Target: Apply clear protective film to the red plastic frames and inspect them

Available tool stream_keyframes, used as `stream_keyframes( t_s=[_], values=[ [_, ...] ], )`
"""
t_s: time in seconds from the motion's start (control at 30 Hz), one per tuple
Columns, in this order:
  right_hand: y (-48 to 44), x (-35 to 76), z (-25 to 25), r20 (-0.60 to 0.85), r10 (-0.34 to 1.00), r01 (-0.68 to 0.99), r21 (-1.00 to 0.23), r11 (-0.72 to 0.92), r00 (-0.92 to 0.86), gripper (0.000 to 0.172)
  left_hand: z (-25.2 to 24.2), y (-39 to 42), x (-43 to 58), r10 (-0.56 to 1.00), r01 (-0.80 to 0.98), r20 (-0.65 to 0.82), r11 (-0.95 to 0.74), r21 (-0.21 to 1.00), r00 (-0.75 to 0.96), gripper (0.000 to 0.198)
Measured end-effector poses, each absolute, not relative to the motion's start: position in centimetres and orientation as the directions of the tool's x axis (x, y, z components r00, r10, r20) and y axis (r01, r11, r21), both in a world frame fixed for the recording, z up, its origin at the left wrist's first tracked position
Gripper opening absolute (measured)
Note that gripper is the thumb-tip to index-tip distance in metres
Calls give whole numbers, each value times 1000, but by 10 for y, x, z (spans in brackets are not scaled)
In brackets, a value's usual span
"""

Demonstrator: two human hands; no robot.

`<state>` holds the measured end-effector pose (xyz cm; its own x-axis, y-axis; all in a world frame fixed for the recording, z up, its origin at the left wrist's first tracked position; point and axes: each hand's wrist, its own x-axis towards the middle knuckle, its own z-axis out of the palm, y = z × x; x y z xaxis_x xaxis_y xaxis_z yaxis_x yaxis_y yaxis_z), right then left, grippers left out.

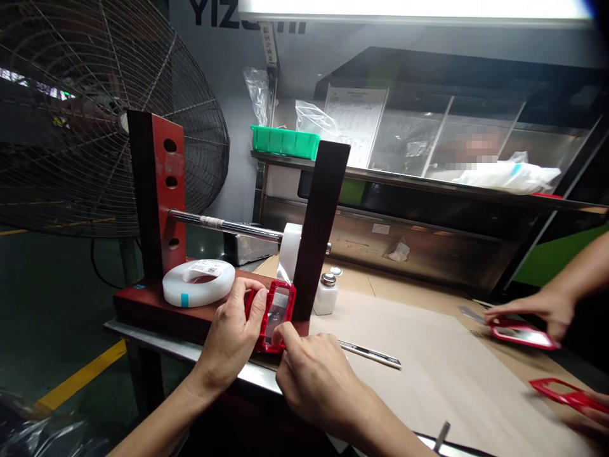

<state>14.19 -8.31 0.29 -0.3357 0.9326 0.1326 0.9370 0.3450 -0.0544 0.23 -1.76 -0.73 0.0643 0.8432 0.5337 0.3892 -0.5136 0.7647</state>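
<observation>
My left hand point(231, 336) and my right hand point(314, 381) both grip a red plastic frame point(276, 317) with a clear window, held upright just above the dark red wooden base point(157, 308). My right fingertips pinch its lower edge, and my left fingers wrap its left side. A wide roll of white film point(198, 282) lies flat on the base, left of my left hand. A second white roll point(289, 252) sits on a steel rod point(223, 224) spanning two upright posts, partly hidden behind the right post point(318, 228).
A steel-tipped white bottle point(326, 295) and a metal-edged blade or ruler point(370, 354) sit on brown paper point(428, 368). At right, a co-worker's hand point(535, 311) holds another red frame point(523, 334). A large wire fan point(104, 120) stands left.
</observation>
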Motion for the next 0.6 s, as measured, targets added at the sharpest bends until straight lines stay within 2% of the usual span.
stream_keyframes(
  t_s=[0.1,0.27,0.43,0.6],
  values=[
    [-84,145,-3,193,909,923,-38,383,-369,36,-7,-17,2,841,402,538,-514,758,61,28],
    [-79,150,-13,394,832,921,164,354,-390,75,-4,-19,2,830,422,554,-527,738,65,26],
    [-72,150,-2,320,872,908,321,268,-370,80,-4,-22,0,837,425,544,-513,746,56,26],
    [-67,149,6,260,903,918,296,263,-342,83,-4,-20,-1,832,368,552,-530,764,54,26]
  ],
)
